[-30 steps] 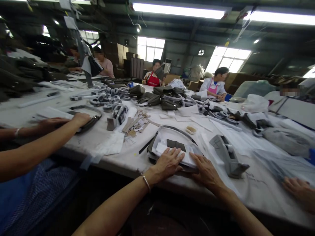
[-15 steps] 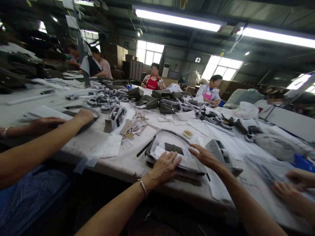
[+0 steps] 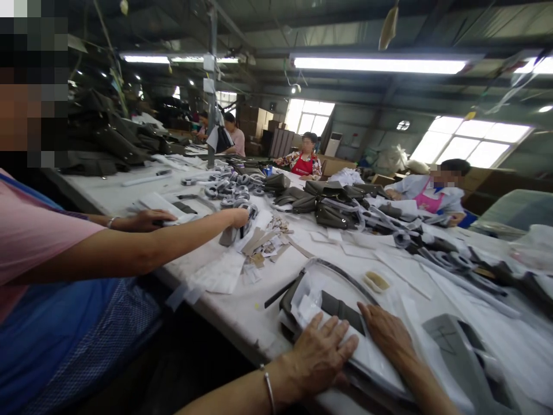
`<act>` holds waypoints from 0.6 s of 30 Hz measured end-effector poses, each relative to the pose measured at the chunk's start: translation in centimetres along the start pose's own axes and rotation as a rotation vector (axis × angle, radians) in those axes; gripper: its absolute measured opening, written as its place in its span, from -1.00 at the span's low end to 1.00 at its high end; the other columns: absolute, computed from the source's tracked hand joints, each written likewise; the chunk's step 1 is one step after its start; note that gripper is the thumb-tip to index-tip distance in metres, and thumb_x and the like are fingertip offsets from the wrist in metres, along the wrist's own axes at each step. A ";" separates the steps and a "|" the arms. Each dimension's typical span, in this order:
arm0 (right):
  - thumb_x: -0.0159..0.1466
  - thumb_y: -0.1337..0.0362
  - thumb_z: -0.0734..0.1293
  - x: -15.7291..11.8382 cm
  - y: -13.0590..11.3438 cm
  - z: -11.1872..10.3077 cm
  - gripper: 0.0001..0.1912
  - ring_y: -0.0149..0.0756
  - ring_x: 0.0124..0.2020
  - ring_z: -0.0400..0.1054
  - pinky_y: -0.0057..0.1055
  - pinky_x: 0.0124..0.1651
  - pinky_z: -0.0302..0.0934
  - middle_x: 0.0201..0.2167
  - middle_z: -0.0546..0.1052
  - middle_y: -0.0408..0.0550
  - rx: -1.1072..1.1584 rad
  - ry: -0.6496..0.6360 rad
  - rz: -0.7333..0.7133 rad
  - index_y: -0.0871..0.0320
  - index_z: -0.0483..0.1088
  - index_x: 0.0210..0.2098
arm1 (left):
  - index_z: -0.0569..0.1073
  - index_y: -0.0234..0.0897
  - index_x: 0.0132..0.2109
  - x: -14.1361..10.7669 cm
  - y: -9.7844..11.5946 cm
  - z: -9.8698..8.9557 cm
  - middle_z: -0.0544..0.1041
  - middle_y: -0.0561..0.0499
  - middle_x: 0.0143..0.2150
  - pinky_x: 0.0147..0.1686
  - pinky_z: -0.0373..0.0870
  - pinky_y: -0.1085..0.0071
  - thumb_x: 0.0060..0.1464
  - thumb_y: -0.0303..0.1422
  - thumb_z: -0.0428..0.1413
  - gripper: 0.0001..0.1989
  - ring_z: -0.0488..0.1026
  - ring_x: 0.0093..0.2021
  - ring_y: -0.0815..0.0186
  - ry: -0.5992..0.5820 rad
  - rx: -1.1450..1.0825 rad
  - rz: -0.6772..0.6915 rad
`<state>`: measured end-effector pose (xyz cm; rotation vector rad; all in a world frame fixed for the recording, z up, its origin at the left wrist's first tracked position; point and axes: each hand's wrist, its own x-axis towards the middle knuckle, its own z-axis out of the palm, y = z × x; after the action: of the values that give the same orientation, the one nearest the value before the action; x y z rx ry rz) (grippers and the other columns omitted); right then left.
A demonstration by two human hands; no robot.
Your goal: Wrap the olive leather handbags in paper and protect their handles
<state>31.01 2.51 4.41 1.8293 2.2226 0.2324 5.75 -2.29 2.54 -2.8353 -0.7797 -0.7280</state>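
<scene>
A dark olive bag (image 3: 288,300) lies in front of me on the table, partly covered by white wrapping paper (image 3: 305,301). Its wrapped strap (image 3: 341,270) loops along the far side. A dark band (image 3: 341,309) shows across the middle of the white wrapping. My left hand (image 3: 322,349) rests flat on the near side of the wrapping, fingers stretched. My right hand (image 3: 386,331) touches the right side of the bag with its fingers extended. Neither hand grasps anything. Right of my right hand stands a grey tape dispenser (image 3: 458,340) with a dark mark on it.
A small dish with a tan pad (image 3: 377,281) sits beyond the bag. Paper scraps (image 3: 268,239) lie farther left. A co-worker's arm (image 3: 173,245) reaches to another tape dispenser (image 3: 228,235). Wrapped straps (image 3: 233,187) and dark bags (image 3: 298,196) are piled across the table (image 3: 224,311).
My view has turned left, so the bag and my hands appear lower and farther right. The co-worker's arm has moved from a strap to the tape dispenser. My hands stay on the bag.
</scene>
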 end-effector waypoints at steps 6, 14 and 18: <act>0.20 0.41 0.10 2.0 2.7 2.5 -0.45 0.15 0.11 0.39 0.44 0.15 0.02 0.13 0.50 0.01 0.075 0.219 0.019 -0.12 0.46 0.07 | 0.23 -0.29 0.26 0.7 -1.9 -1.3 0.34 -0.15 0.30 0.17 0.32 0.13 0.28 0.05 -0.10 -0.39 0.31 0.24 0.15 0.050 -0.048 0.119; 0.38 -0.03 0.10 3.5 -7.0 -1.9 -0.49 0.00 0.24 0.28 0.20 0.34 -0.02 0.19 0.44 0.00 0.530 0.328 -0.103 0.00 0.35 0.20 | 0.47 -0.22 0.02 0.5 -15.1 -5.8 0.57 -0.06 -0.01 0.05 0.40 0.37 0.29 -0.36 0.01 -0.77 0.50 0.00 0.25 -0.059 0.030 -0.644; 0.38 -0.05 0.12 3.4 -10.0 -0.1 -0.44 0.01 0.31 0.18 0.20 0.34 0.00 0.28 0.31 0.00 0.553 0.243 -0.176 0.02 0.28 0.27 | 0.50 -0.33 -0.07 -1.0 -21.6 -5.7 0.56 -0.19 -0.08 -0.02 0.43 0.28 0.26 -0.48 -0.04 -0.76 0.50 -0.03 0.15 -0.145 0.153 -0.823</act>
<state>21.03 3.89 1.35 1.9162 2.8142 -0.2322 -8.33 14.54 6.65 -2.3823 -1.9678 -0.4893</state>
